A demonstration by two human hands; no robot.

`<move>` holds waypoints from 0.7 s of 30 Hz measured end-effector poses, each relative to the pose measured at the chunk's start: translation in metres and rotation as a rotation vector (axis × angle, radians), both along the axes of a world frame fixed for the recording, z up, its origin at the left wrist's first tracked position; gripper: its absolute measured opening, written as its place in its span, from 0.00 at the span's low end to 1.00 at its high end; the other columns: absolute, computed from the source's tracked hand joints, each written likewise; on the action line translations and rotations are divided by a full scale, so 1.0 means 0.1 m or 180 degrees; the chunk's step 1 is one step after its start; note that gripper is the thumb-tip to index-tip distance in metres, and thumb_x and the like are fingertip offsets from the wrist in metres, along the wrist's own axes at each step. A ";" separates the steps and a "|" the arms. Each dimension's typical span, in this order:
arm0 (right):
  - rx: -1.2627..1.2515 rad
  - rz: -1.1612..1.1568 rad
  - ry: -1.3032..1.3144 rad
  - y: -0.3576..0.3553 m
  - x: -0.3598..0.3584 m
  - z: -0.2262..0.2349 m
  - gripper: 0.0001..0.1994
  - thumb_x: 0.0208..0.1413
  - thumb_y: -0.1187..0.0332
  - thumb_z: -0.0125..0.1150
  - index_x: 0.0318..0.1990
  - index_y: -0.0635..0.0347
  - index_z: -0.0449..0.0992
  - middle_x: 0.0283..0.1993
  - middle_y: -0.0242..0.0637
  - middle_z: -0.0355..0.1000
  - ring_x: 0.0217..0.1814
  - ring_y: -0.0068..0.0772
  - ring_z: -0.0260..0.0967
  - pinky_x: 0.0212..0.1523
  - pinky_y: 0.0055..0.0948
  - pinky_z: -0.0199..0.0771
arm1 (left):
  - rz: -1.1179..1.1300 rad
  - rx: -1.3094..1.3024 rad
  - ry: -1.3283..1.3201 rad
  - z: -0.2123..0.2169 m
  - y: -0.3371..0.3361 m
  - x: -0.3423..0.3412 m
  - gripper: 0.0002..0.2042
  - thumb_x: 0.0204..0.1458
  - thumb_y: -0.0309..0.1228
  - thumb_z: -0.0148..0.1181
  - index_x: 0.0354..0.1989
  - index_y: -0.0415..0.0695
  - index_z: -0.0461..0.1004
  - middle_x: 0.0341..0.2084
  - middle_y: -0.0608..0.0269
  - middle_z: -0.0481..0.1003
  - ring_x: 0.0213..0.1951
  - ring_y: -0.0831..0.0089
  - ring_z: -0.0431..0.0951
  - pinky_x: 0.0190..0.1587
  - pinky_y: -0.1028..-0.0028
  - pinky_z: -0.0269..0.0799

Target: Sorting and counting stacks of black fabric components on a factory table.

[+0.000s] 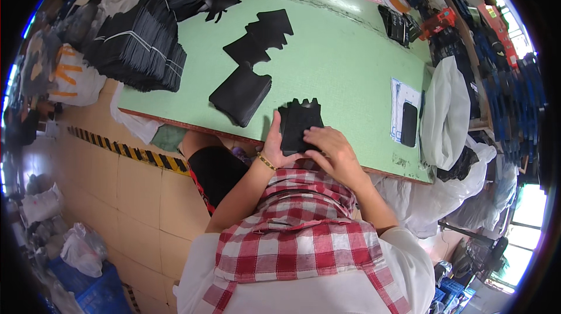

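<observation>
Both hands grip one small stack of flat black notched pieces [300, 125] at the green table's [339, 63] near edge: left hand [273, 146] fingers curled underneath, right hand [330, 146] fingers closed over its lower corner. Beyond the fingertips lies a thicker black stack [241, 94]; right of them, a white printed sheet [403, 115].

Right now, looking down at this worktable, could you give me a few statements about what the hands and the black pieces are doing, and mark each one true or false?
1. Both hands hold one small stack of black pieces at the table's near edge. True: the left hand grips its side and the right hand lies over its lower part.
2. The table is red. False: it is light green.
3. A dark phone lies to the right of the hands. True.
4. The left wrist is bare. False: it wears a thin bracelet.
</observation>
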State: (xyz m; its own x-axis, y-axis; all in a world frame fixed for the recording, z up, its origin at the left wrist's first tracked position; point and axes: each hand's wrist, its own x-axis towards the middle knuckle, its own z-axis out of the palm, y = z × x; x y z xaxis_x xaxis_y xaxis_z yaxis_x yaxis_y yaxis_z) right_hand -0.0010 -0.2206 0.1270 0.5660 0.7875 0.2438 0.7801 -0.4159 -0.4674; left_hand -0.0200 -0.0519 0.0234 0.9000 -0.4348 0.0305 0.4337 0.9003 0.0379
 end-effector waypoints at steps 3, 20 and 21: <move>0.0616 -0.1127 0.0279 -0.05 0.04 0.04 0.20 0.55 0.67 0.58 0.54 0.62 0.66 0.54 0.51 0.66 0.50 0.46 0.69 0.48 0.36 0.71 | -0.0370 -0.0269 -0.0285 0.06 -0.02 -0.02 0.40 0.51 0.60 0.49 0.66 0.49 0.49 0.60 0.50 0.59 0.60 0.52 0.62 0.56 0.34 0.55; 0.0515 -0.0473 0.2549 0.29 0.42 0.31 0.09 0.50 0.69 0.64 0.29 0.67 0.74 0.20 0.23 0.63 0.26 0.13 0.60 0.28 0.18 0.62 | -0.1356 0.2554 -0.0762 0.77 0.51 -0.20 0.25 0.55 0.35 0.55 0.59 0.37 0.58 0.48 0.51 0.71 0.44 0.66 0.77 0.34 0.70 0.80; 0.0611 -0.0516 0.2444 0.34 0.47 0.34 0.09 0.50 0.69 0.64 0.28 0.66 0.72 0.21 0.22 0.62 0.26 0.12 0.57 0.27 0.18 0.58 | -0.0974 0.2786 -0.0613 0.88 0.63 -0.22 0.26 0.56 0.36 0.54 0.59 0.36 0.57 0.48 0.52 0.70 0.43 0.67 0.77 0.34 0.72 0.79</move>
State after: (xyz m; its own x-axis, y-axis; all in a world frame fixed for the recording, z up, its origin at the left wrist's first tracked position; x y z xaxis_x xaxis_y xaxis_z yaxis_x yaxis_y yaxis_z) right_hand 0.0462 -0.1862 0.1615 0.7342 0.6651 -0.1366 0.1492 -0.3543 -0.9232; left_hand -0.0417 0.0113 0.1111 0.7566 -0.5900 -0.2821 0.5621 0.3663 0.7416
